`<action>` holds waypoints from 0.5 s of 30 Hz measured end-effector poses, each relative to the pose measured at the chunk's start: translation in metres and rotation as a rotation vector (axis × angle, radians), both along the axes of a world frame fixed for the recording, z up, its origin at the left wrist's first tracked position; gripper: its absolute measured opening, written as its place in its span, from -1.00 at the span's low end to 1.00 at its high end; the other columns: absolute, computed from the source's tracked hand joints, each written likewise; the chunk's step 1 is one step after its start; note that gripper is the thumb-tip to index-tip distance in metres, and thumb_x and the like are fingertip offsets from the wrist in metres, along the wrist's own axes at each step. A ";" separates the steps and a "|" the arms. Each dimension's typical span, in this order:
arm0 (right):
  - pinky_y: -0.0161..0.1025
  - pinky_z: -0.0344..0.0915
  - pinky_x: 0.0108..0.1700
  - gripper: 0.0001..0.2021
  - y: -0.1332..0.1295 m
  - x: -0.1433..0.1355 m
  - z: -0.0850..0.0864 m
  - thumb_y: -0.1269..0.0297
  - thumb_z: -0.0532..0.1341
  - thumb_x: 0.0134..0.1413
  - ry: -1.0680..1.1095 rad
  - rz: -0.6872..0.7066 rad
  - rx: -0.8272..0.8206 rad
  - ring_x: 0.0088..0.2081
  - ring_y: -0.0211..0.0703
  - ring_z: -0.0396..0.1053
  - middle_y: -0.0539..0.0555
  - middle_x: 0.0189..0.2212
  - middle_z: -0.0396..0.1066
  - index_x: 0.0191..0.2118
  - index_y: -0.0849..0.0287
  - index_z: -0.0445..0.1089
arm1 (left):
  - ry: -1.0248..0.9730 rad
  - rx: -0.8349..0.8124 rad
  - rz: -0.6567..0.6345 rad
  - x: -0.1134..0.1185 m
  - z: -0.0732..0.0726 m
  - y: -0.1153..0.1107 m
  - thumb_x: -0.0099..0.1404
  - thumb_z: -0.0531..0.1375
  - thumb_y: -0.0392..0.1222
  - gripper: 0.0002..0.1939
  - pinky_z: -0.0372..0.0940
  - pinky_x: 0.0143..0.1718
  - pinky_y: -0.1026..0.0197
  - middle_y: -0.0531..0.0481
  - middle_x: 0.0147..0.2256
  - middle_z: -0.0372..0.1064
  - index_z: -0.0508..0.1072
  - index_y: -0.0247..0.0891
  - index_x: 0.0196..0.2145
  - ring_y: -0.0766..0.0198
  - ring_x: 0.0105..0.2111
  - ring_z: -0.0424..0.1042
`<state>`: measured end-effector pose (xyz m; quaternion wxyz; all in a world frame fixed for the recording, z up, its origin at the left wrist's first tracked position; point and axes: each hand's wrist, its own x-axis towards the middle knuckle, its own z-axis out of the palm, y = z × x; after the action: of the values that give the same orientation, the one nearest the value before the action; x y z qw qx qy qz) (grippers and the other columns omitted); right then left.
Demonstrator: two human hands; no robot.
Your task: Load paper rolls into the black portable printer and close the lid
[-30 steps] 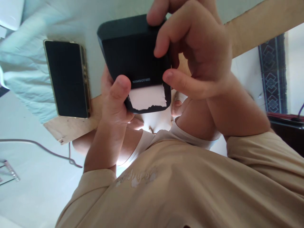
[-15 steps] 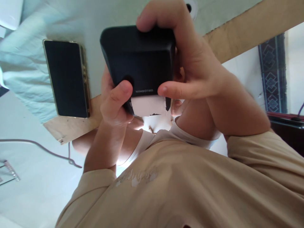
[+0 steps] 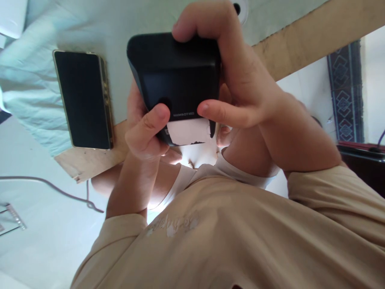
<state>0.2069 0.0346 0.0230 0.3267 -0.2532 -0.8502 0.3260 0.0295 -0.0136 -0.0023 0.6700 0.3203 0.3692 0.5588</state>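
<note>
A black device [image 3: 180,80] with a small printed brand name is held up in the middle of the view. From its near end sticks a piece of white paper [image 3: 188,131] with a ragged edge. My left hand [image 3: 146,128] grips the device's lower left corner, thumb on its top face and the other fingers hidden beneath. At the right side, my right hand [image 3: 237,76] curls its fingers round the far edge and rests its thumb near the brand name, just above the paper.
On the pale green cloth [image 3: 33,88] at left lies a dark-screened phone-like device [image 3: 82,100] in a gold-edged case. A white roll [image 3: 242,10] sits at the top. The wooden table edge [image 3: 288,50] runs diagonally. A cable [image 3: 51,186] crosses the floor at left.
My right thumb has shifted slightly to the left over the device. The device and paper have moved very little.
</note>
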 end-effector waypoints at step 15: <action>-0.51 0.14 0.39 -0.38 0.002 0.001 -0.018 0.01 -0.07 0.24 0.049 -0.059 -0.015 0.25 -0.52 0.16 0.01 0.19 0.17 0.23 0.43 0.06 | -0.090 0.033 -0.096 -0.007 -0.010 0.007 0.05 0.40 -0.06 -0.53 0.49 0.12 -0.17 -0.07 -0.15 0.54 0.41 -0.14 -0.09 -0.12 0.27 0.35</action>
<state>0.2079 0.0369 0.0048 0.3549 -0.2727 -0.8316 0.3288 0.0228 -0.0064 -0.0125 0.7065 0.3231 0.3139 0.5459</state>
